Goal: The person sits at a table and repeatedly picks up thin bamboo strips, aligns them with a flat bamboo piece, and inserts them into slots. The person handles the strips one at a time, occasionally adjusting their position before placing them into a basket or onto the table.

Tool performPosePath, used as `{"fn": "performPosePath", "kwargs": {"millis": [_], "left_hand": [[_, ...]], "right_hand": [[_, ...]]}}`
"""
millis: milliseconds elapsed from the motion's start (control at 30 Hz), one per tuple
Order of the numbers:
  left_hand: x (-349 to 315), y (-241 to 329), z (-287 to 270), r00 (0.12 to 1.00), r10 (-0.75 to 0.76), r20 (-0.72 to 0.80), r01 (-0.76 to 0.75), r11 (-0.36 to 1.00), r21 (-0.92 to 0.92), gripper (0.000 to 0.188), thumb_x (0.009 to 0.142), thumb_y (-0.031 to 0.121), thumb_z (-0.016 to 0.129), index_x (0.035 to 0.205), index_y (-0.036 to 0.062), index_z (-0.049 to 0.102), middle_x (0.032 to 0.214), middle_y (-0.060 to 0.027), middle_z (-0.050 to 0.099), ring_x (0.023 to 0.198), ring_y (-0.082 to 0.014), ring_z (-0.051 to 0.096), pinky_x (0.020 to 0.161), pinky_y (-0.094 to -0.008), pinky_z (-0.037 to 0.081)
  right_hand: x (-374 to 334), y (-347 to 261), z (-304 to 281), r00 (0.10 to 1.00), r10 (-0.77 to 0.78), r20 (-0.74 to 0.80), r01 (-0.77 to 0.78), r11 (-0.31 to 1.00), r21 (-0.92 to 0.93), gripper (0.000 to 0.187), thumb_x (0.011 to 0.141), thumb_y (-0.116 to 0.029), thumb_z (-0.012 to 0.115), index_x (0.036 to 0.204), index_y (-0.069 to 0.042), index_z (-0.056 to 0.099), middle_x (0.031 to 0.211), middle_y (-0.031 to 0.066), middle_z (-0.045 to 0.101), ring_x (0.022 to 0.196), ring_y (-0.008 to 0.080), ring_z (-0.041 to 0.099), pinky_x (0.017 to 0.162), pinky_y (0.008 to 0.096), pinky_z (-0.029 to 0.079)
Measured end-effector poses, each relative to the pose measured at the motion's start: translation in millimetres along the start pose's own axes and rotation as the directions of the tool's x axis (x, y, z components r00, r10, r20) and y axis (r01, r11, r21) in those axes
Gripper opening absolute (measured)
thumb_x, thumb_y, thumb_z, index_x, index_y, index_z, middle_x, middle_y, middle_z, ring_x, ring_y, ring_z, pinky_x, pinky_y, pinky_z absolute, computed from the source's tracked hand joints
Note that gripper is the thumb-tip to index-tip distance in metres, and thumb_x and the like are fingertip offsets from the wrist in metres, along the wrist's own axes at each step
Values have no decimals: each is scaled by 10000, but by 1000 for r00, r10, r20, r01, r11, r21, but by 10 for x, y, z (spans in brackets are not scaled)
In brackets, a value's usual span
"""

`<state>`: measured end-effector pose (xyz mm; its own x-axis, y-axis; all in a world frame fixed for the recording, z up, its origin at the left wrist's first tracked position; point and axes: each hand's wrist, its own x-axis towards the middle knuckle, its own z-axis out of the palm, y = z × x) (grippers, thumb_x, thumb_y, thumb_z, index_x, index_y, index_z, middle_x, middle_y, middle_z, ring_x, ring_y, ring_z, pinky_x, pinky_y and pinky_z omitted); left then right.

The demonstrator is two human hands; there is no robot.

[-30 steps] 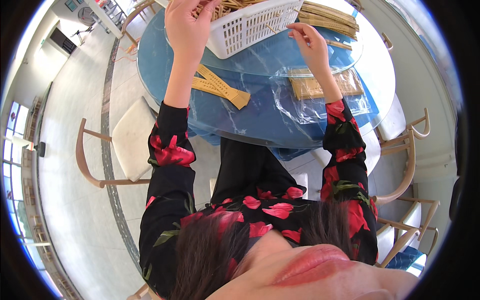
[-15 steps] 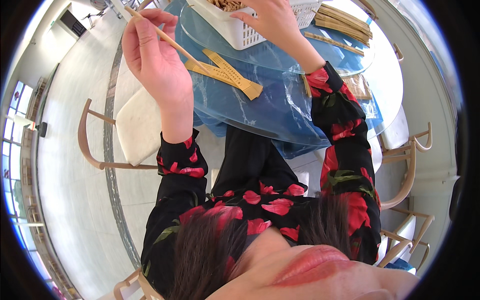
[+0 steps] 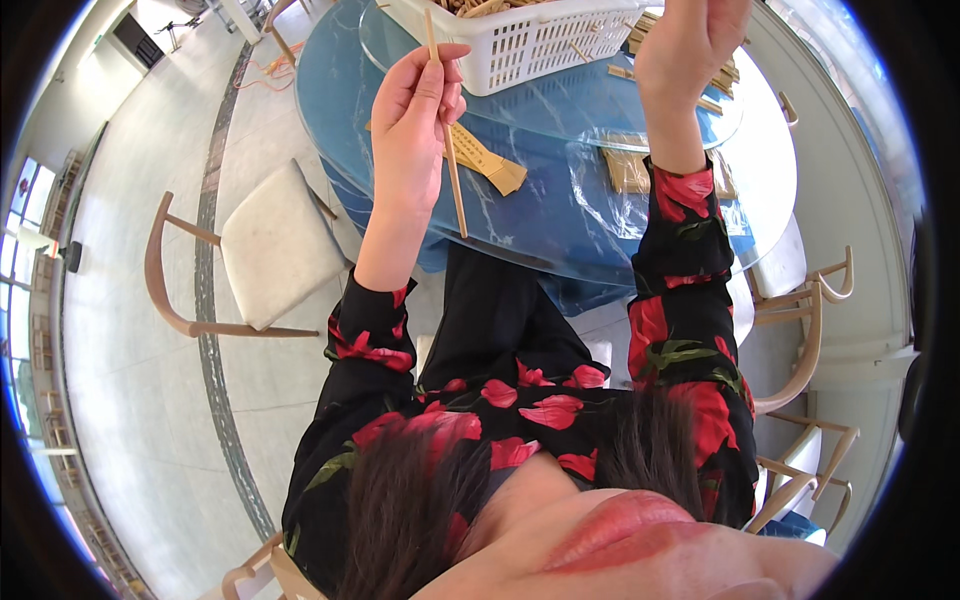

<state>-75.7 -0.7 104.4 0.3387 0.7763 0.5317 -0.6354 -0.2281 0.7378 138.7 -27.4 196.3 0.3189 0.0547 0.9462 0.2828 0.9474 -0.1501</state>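
Note:
In my left hand (image 3: 408,135), a slim wooden chopstick (image 3: 454,180) is pinched between thumb and fingers, standing nearly upright in the picture over the table's near left part. My right hand (image 3: 682,62) is raised at the top right, above long tan paper sleeves (image 3: 727,78); its fingers run past the upper edge, so their grip is hidden. A white slotted plastic basket (image 3: 545,50) heaped with chopsticks stands between and beyond my hands. Tan printed paper sleeves (image 3: 488,162) lie on the table beside my left hand, partly covered by it.
The round table (image 3: 330,100) has a blue cover and a glass turntable. A tan bundle (image 3: 625,172) in clear plastic lies near my right wrist. Wooden chairs with pale seats stand at the left (image 3: 280,245) and right (image 3: 785,260).
My left hand has moved right, swinging the chopstick from a slant to nearly upright. My right hand has gone from over the basket to the right, above the paper sleeves.

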Motion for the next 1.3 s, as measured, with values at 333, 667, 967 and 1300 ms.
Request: {"fn": "performPosePath", "kwargs": {"millis": [333, 667, 967, 1300], "left_hand": [[-143, -443, 320, 981, -170, 88, 173, 985, -25, 292, 1125, 230, 475, 1269, 19, 615, 1090, -190, 762, 1077, -273, 747, 879, -360, 609], [-140, -656, 612, 999, -34, -34, 39, 986, 162, 262, 1106, 209, 535, 1210, -8, 639, 951, -54, 683, 807, -147, 717, 757, -285, 615], [-199, -766, 640, 1000, -22, -15, 23, 996, 87, 197, 1108, 161, 522, 1118, 3, 639, 843, -42, 678, 708, -112, 677, 668, -238, 548], [-426, -866, -381, 941, 12, 338, -301, 486, 821, 207, 832, 23, 784, 1032, 61, 751, 1009, -62, 731, 935, -228, 674, 820, -327, 549]], "right_hand": [[-546, -197, -344, 618, 779, 108, -765, 563, 313, 153, 1107, -197, 523, 1065, -64, 586, 967, 41, 659, 987, 169, 670, 898, 306, 535], [-1023, -142, -184, 604, 769, 209, -796, 567, 212, 93, 1089, -135, 552, 1070, -45, 565, 1093, 99, 726, 994, 133, 664, 875, 262, 533], [-896, -210, -203, 389, 886, 253, -921, 381, 84, 221, 1111, -181, 508, 1041, -7, 625, 1001, 68, 713, 947, 130, 679, 852, 261, 542], [-460, -398, -573, 779, 458, 428, -5, 688, -726, 203, 1048, -219, 582, 958, -38, 568, 722, 80, 567, 621, 258, 571, 561, 352, 428]]}}
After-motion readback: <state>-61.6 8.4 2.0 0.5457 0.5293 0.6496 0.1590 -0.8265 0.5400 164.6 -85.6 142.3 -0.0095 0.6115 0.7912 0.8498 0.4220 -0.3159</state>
